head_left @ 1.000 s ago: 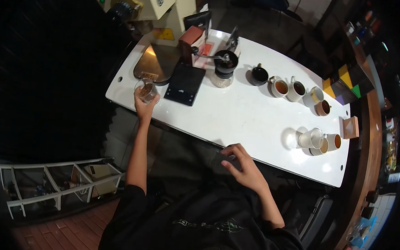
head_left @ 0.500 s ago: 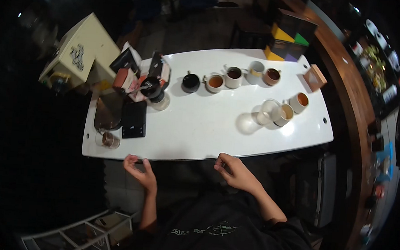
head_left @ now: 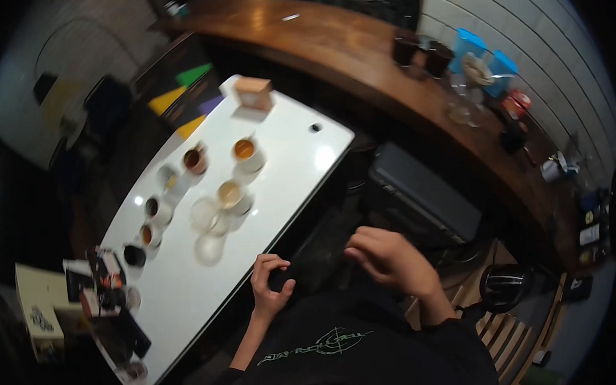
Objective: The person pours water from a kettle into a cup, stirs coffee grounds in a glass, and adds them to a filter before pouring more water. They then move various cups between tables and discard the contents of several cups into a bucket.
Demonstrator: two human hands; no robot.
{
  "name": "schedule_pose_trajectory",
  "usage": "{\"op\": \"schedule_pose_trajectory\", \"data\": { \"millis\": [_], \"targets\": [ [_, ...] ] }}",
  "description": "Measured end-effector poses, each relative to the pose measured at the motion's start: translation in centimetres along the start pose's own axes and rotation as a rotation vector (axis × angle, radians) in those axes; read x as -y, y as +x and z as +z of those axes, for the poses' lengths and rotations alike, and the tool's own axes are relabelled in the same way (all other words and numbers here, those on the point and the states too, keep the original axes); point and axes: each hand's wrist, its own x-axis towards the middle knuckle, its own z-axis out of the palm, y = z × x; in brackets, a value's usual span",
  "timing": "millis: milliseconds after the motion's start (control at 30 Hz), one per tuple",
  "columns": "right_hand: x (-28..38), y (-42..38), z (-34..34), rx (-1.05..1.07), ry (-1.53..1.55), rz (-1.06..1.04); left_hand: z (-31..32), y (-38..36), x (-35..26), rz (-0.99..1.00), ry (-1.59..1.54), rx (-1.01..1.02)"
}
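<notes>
My left hand [head_left: 270, 285] is near the front edge of the white table [head_left: 198, 291], its fingers curved and thumb apart, with nothing held. To the right, my right hand [head_left: 391, 261] hangs in the air off the table, loosely curled and slightly blurred; no object shows in it. Closest to the left hand on the table are a round clear glass vessel [head_left: 209, 249] and a pale cup with a light brown drink [head_left: 230, 194]. Beyond them stands a white cup with an orange-brown drink [head_left: 245, 151].
Several more cups, including a brown one [head_left: 195, 161] and a black one [head_left: 135, 256], line the far side. A wooden box [head_left: 254, 93] sits at the table's end. A wooden counter [head_left: 330, 37], black case [head_left: 426, 192] and black kettle [head_left: 504, 286] lie to the right.
My view has swung to the right, bringing the counter, case and kettle into sight. The right hand is now farther from the table. Both hands remain without any visible object.
</notes>
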Motion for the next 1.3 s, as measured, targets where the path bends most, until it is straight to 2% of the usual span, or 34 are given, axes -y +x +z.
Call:
{"op": "schedule_pose_trajectory", "data": {
  "millis": [67, 200, 267, 333, 400, 467, 533, 633, 900, 1133, 1200, 1300],
  "targets": [
    [-0.7, -1.3, -8.3, -0.207, -0.026, 0.07, 6.1, 3.7, 0.3, 0.028, -0.075, 0.077],
    [-5.7, -3.8, -19.5, -0.813, -0.149, 0.225, 16.8, 12.5, -2.2, 0.087, -0.155, 0.188],
    [-9.0, -3.7, -24.3, -0.979, -0.046, 0.289, 21.4, 16.8, -3.2, 0.195, -0.172, 0.267],
    [-12.5, -1.8, -28.2, -1.05, 0.002, 0.284, 25.4, 20.7, -4.3, 0.136, -0.227, 0.292],
    [-15.5, -0.3, -31.7, -0.986, -0.05, 0.424, 29.0, 24.2, -5.1, 0.114, -0.24, 0.312],
    [-18.8, 1.2, -33.8, -0.995, -0.089, 0.41, 32.3, 27.1, -5.0, 0.107, -0.219, 0.342],
    [-20.4, 2.4, -35.2, -0.813, -0.242, 0.444, 35.2, 29.6, -5.0, 0.156, -0.224, 0.344],
    [-21.3, 3.7, -36.4, -0.787, -0.291, 0.434, 38.7, 32.5, -4.8, 0.19, -0.208, 0.351],
    [-22.9, 4.8, -38.1, -0.728, -0.339, 0.458, 43.0, 35.3, -4.1, 0.256, -0.267, 0.377],
    [-20.6, 6.2, -39.1, -0.529, -0.342, 0.195, 44.2, 34.8, -4.2, 0.25, -0.226, 0.393],
    [-20.5, 6.6, -39.1, -0.485, -0.359, -0.064, 44.3, 34.7, -4.1, 0.268, -0.217, 0.384],
    [-20.0, 7.1, -39.5, -0.427, -0.368, -0.159, 44.2, 34.8, -4.1, 0.275, -0.206, 0.385]
  ]
}}
